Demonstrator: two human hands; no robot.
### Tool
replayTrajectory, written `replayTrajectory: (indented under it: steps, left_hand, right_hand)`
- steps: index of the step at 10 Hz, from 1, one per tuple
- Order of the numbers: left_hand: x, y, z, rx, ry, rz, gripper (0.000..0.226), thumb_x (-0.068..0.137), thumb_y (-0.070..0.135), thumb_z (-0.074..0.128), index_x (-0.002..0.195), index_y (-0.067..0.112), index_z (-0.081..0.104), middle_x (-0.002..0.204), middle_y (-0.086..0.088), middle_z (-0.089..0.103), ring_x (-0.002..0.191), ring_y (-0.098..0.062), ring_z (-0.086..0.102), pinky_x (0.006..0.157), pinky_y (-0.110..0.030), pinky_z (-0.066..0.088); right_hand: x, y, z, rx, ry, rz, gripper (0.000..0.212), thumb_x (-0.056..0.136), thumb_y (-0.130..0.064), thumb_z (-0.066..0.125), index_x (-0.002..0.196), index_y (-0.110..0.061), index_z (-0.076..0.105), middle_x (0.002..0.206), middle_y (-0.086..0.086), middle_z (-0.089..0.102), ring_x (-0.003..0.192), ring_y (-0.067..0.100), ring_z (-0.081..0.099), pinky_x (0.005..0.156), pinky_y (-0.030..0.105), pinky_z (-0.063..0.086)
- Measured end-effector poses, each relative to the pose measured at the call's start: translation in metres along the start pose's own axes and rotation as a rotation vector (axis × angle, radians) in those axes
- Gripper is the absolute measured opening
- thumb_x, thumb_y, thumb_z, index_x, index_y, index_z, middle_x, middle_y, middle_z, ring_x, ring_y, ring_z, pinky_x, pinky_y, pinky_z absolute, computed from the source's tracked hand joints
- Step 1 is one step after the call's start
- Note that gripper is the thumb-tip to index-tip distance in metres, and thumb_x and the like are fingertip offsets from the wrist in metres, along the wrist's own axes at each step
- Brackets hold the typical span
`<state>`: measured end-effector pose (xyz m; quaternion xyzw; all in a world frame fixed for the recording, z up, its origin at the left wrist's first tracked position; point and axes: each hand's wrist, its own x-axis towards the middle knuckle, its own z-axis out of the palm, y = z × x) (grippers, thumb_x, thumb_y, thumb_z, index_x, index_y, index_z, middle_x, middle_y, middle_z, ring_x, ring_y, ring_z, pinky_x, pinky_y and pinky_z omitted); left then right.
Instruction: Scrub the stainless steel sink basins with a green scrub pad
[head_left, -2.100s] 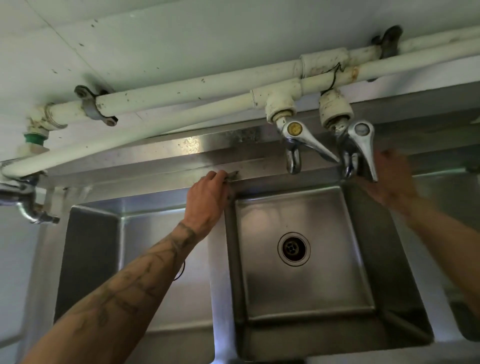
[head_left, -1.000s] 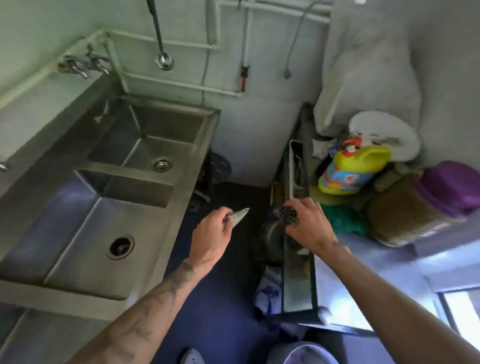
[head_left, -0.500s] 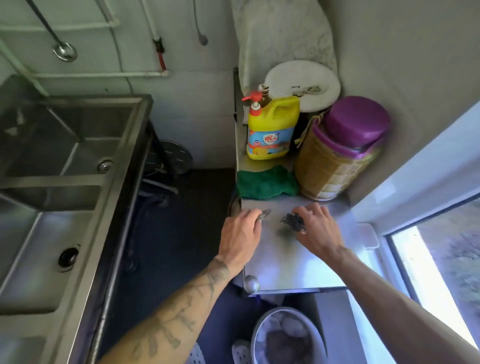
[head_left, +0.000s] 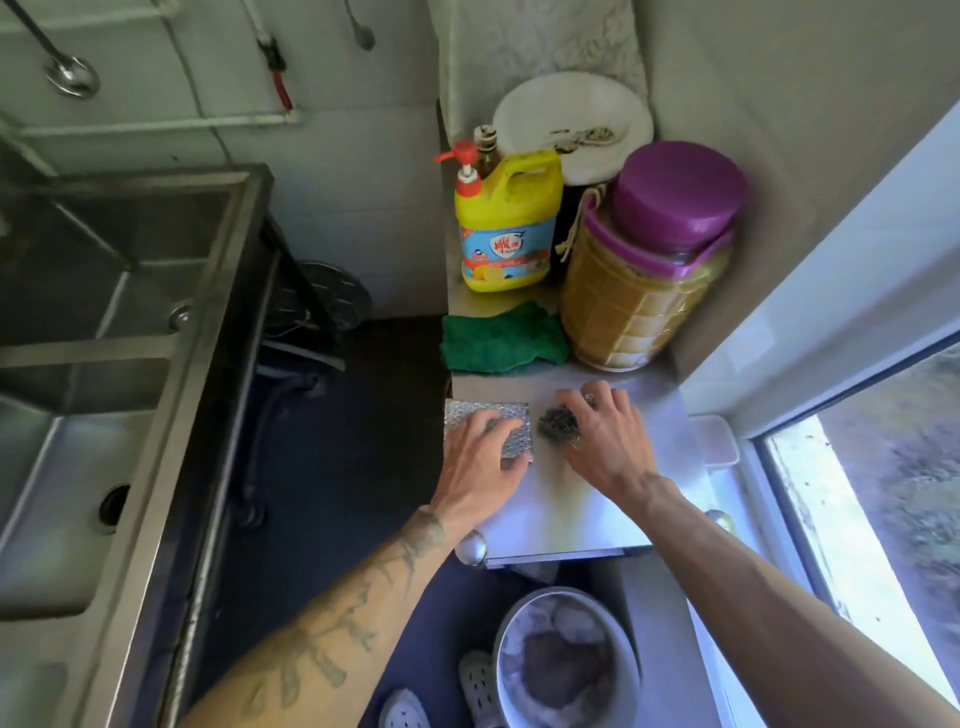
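Left hand (head_left: 478, 460) lies flat, fingers relaxed, on a dimpled silver square pad (head_left: 464, 413); right hand (head_left: 608, 444), fingers splayed, covers a dark wiry scourer (head_left: 555, 423). Crumpled green scrub pad (head_left: 501, 340) lies just behind, on the steel shelf (head_left: 571, 512).

pale wall (head_left: 363, 208) at the far side carries white pipes (head_left: 156, 124). dark floor (head_left: 332, 467) runs down the middle. a steel side table (head_left: 571, 514) stands right, beside a bright window (head_left: 893, 493) letting daylight in.
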<state>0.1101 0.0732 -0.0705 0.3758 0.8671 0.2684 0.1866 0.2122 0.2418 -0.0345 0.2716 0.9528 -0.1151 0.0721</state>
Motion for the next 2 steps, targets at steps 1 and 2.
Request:
replayTrajectory:
  steps: [1,2]
  left_hand:
    - [-0.006,0.000,-0.022,-0.060,0.002,-0.008,0.047,0.104,0.032,0.065,0.151,0.026,0.059,0.149,0.005,0.051,0.145,-0.016,0.044,0.118,-0.035,0.028]
    - [-0.018,-0.002,-0.057,-0.021,0.029,-0.031,0.045,0.106,0.029,0.062,0.151,0.026,0.057,0.148,0.003,0.053,0.141,-0.019,0.048,0.118,-0.038,0.031]
  right_hand:
    - [-0.004,-0.004,-0.009,-0.016,0.011,-0.015,0.064,0.084,-0.030,0.072,0.144,-0.026,0.049,0.139,0.006,0.045,0.125,0.034,0.045,0.100,0.043,0.044]
    - [-0.009,-0.014,-0.029,-0.016,0.028,-0.031,0.064,0.086,-0.034,0.071,0.145,-0.025,0.050,0.138,0.007,0.046,0.127,0.034,0.045,0.100,0.043,0.043]
